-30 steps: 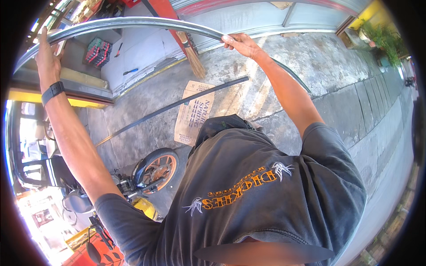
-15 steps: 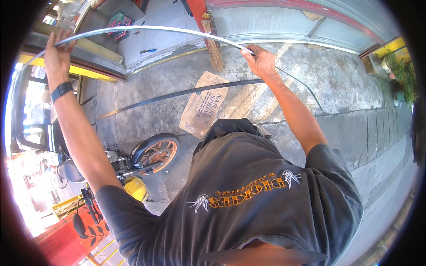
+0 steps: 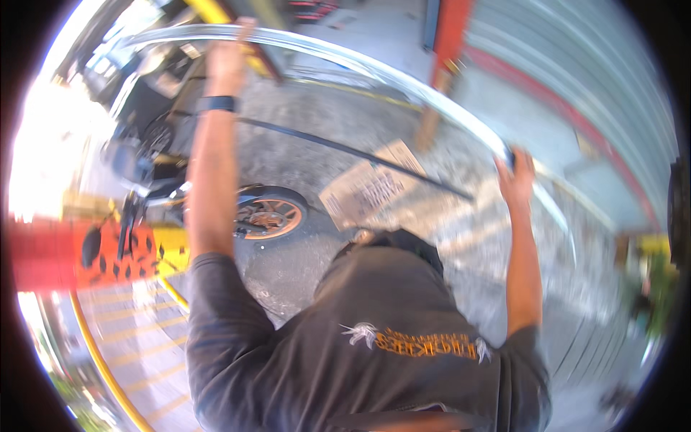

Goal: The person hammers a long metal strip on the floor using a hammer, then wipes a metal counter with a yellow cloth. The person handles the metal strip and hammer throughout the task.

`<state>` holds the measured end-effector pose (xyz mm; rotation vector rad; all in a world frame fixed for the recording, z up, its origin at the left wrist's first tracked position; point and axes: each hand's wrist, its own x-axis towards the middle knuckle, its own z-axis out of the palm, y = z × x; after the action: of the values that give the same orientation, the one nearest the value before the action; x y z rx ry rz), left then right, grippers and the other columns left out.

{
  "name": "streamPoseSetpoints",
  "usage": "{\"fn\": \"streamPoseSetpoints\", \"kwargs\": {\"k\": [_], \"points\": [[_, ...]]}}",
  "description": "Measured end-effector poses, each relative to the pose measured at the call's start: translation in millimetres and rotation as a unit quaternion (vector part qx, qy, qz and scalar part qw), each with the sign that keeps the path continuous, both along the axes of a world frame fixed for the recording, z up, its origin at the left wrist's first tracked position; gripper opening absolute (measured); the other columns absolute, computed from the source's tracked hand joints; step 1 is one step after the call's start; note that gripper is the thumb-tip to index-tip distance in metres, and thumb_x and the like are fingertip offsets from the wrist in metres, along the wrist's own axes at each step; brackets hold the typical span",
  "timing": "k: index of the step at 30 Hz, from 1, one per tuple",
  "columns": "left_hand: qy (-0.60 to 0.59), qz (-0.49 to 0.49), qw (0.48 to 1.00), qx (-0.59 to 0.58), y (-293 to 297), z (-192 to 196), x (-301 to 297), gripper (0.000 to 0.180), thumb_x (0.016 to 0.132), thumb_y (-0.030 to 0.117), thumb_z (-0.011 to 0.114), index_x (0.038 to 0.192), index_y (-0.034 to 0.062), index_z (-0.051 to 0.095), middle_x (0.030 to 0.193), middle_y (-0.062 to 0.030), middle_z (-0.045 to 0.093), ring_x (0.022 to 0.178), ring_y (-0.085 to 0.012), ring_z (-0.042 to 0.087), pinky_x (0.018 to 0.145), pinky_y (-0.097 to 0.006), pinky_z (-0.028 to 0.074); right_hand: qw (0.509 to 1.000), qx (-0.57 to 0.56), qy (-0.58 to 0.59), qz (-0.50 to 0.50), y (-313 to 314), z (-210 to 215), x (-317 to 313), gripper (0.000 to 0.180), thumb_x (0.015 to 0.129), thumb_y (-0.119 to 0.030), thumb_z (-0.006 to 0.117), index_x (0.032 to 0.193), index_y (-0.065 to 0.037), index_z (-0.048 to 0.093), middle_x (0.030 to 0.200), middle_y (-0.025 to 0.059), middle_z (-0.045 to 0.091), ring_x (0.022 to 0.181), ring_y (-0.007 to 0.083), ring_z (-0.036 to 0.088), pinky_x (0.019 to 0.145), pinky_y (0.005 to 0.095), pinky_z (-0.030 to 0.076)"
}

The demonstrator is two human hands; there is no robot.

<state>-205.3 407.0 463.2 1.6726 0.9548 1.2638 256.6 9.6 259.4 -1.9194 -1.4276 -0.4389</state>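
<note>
A long, pale silvery strip (image 3: 374, 70) stretches across in front of me, looking like a metal or plastic length of trim; its exact kind does not show. My left hand (image 3: 227, 61), below which I wear a dark wristband, is closed round it near its left part. Farther right, my right hand (image 3: 517, 178) grips the same strip between thumb and fingers. Past that hand its thin end (image 3: 565, 223) hangs down toward the ground. A similar dark strip (image 3: 345, 147) lies below, crossing over a flattened cardboard piece (image 3: 367, 187) on the concrete. Motion smears both hands.
A motorcycle wheel with an orange rim (image 3: 272, 216) stands at the left. Behind it are a red and yellow panel (image 3: 108, 248) and a yellow rail (image 3: 101, 360). A red post (image 3: 452, 43) and a grey corrugated shutter (image 3: 576, 79) rise ahead. Plants (image 3: 651, 288) stand far right.
My view has swung to the left. Both hands, still on the silvery strip, have moved rightward in the picture, the right one also lower. The strip now slopes down more to the right.
</note>
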Motion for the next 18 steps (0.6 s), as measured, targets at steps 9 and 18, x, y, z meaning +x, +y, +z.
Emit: {"fn": "streamPoseSetpoints", "kwargs": {"k": [9, 18], "points": [[-0.109, 0.05, 0.989, -0.081, -49.7, -88.9, -14.5, 0.098, 0.083, 0.035, 0.083, 0.155, 0.0012, 0.025, 0.122, -0.0116, 0.059, 0.105, -0.0206, 0.062, 0.086, -0.038, 0.053, 0.986, -0.161, 0.007, 0.051, -23.5, -56.9, -15.1, 0.059, 0.086, -0.033, 0.075, 0.131, -0.001, 0.054, 0.114, 0.0226, 0.061, 0.105, 0.0431, 0.059, 0.088, 0.0523, 0.05], [-0.046, 0.063, 0.991, -0.113, -80.1, -117.9, -11.6, 0.068, 0.093, 0.028, 0.073, 0.149, 0.0102, 0.039, 0.119, -0.0107, 0.065, 0.112, -0.0201, 0.062, 0.094, -0.043, 0.049, 0.959, -0.273, 0.018, 0.071, -25.3, -97.2, -8.8, 0.062, 0.091, -0.045, 0.067, 0.144, -0.016, 0.051, 0.115, 0.02, 0.062, 0.105, 0.0413, 0.061, 0.092, 0.0505, 0.049]]}}
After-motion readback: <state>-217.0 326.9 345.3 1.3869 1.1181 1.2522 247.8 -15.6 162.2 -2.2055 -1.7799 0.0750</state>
